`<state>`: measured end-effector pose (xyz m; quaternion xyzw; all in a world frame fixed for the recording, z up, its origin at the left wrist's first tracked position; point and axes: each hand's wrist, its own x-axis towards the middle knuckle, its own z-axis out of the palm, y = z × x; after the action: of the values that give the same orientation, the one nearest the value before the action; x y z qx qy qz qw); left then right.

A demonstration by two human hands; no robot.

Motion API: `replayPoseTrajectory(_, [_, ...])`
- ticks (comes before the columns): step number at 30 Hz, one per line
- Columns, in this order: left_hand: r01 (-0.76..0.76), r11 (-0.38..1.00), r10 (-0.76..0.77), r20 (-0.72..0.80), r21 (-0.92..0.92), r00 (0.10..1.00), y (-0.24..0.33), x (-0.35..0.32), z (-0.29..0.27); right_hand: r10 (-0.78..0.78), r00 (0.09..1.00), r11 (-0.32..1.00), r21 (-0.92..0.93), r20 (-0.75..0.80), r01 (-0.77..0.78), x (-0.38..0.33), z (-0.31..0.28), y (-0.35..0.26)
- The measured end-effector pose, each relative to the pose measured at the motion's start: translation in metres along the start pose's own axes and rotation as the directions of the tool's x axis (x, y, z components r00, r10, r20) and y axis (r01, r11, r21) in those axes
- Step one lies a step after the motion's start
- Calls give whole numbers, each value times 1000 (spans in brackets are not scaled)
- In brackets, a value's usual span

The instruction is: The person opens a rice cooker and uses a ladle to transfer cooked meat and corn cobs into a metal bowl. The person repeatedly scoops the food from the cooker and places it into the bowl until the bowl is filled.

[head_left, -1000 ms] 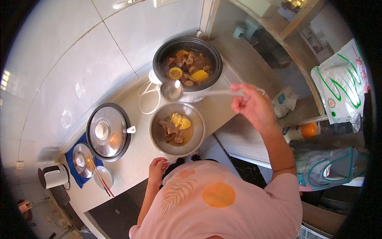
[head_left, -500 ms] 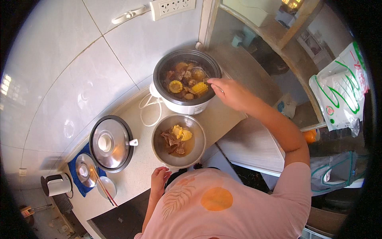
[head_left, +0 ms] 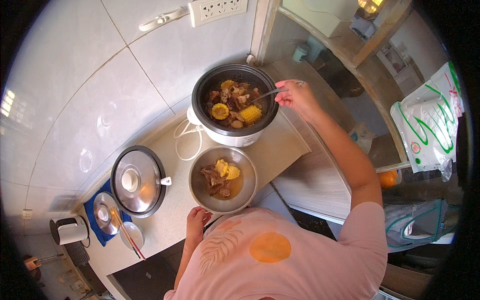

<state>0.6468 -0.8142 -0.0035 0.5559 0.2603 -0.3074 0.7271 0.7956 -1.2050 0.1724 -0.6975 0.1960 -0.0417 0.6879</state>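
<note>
My right hand (head_left: 296, 96) holds the handle of a metal ladle (head_left: 270, 93) whose bowl dips into the stew of a black-lined rice cooker (head_left: 235, 104), among corn pieces and meat. Just in front of the cooker a steel bowl (head_left: 223, 179) stands on the counter with meat, corn and broth in it. My left hand (head_left: 197, 223) rests at the counter's near edge, close to the bowl's left rim, fingers curled with nothing in them.
The cooker's lid (head_left: 138, 181) lies on the counter to the left, with a smaller lid (head_left: 106, 214), a small bowl and chopsticks (head_left: 131, 236) beyond it. A white cord (head_left: 186, 140) loops beside the cooker. A plastic bag (head_left: 428, 125) hangs at right.
My right hand brought the ladle from above the steel bowl back over the cooker and lowered it into the stew. My left hand stayed at the counter edge.
</note>
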Motion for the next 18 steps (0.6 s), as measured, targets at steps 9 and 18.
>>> replayPoseTrajectory(9, [-13,999,13,14,38,1000,7,-4,-3,-61,997,997,-44,44,63,-18,-17,-35])
replayPoseTrajectory(18, [-19,1000,19,43,-4,999,-3,-10,-10,-47,993,983,-172,104,65,-32,-9,-39])
